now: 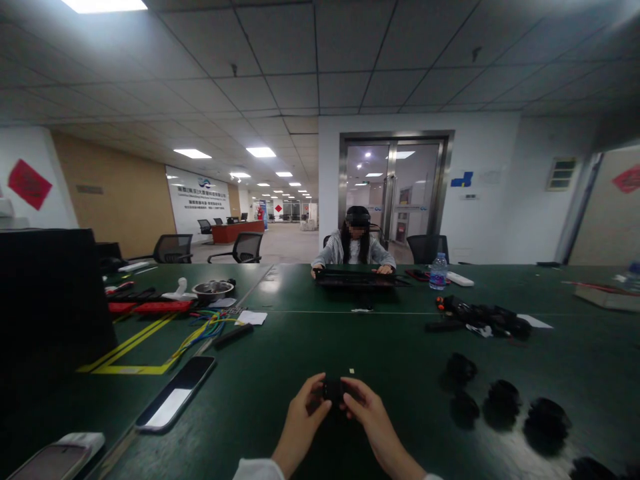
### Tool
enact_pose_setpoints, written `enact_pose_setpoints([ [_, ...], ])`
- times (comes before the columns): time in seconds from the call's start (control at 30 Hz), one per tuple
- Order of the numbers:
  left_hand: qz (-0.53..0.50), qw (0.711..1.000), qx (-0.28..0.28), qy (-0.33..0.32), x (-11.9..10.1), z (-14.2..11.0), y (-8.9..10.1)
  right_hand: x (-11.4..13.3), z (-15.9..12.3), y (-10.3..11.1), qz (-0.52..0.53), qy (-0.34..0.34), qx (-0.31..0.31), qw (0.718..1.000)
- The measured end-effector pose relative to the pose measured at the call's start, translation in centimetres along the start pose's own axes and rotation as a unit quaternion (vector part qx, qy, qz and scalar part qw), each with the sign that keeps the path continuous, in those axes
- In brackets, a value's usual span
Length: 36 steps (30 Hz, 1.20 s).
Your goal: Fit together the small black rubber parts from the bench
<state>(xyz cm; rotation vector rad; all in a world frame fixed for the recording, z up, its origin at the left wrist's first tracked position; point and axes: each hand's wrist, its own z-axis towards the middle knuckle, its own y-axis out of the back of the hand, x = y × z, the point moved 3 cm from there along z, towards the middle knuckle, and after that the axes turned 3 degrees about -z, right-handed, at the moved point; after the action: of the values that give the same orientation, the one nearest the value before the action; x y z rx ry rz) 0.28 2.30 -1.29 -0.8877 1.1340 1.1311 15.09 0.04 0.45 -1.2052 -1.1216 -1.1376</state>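
Between my two hands is a small black part (333, 389), held just above the green table (280, 347); its exact kind is too dark to make out. My left hand (306, 412) pinches it from the left with thumb and fingers. From the right, my right hand (367, 408) grips it the same way. A tiny pale yellow scrap (351, 371) lies just beyond the fingers. Over to the right stand several round black parts (503, 401) in a loose group.
A phone (176, 393) lies at left, with coloured wires (213, 328) behind it and a dark monitor-like panel (50, 300) beside. Across the table, a person (356, 247) handles a flat black object (357, 279). A water bottle (439, 272) and a black assembly (483, 317) are right.
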Motion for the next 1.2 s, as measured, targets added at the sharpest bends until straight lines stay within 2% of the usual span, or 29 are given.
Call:
enact_pose_setpoints([
  [0.4, 0.012, 0.999, -0.047, 0.020, 0.4, 0.0, 0.3, 1.3, -0.8, -0.6, -0.061, -0.012, 0.027, 0.998],
  [0.57, 0.026, 0.999, -0.038, 0.007, 0.1, 0.0, 0.3, 1.1, -0.8, -0.9, -0.084, 0.000, 0.055, 0.995],
  [0.73, 0.028, 0.999, -0.025, 0.021, -1.0, -0.4, 0.0, 1.0, -0.7, -0.9, -0.078, 0.005, 0.039, 0.996],
  [0.87, 0.010, 1.000, -0.013, 0.021, -1.3, -0.7, -0.2, 0.9, -0.6, -0.5, -0.051, -0.008, 0.001, 0.999],
  [1.03, 0.020, 0.999, 0.020, -0.036, -1.2, -0.7, -0.2, 0.5, -0.3, -0.2, -0.013, -0.010, -0.022, 1.000],
  [1.13, 0.040, 0.996, 0.015, -0.077, -1.0, -0.5, -0.1, 0.3, -0.2, -0.3, -0.010, -0.008, -0.017, 1.000],
  [1.2, 0.045, 0.996, 0.003, -0.071, -0.8, -0.4, 0.0, 0.3, -0.2, -0.3, -0.015, -0.007, -0.010, 1.000],
])
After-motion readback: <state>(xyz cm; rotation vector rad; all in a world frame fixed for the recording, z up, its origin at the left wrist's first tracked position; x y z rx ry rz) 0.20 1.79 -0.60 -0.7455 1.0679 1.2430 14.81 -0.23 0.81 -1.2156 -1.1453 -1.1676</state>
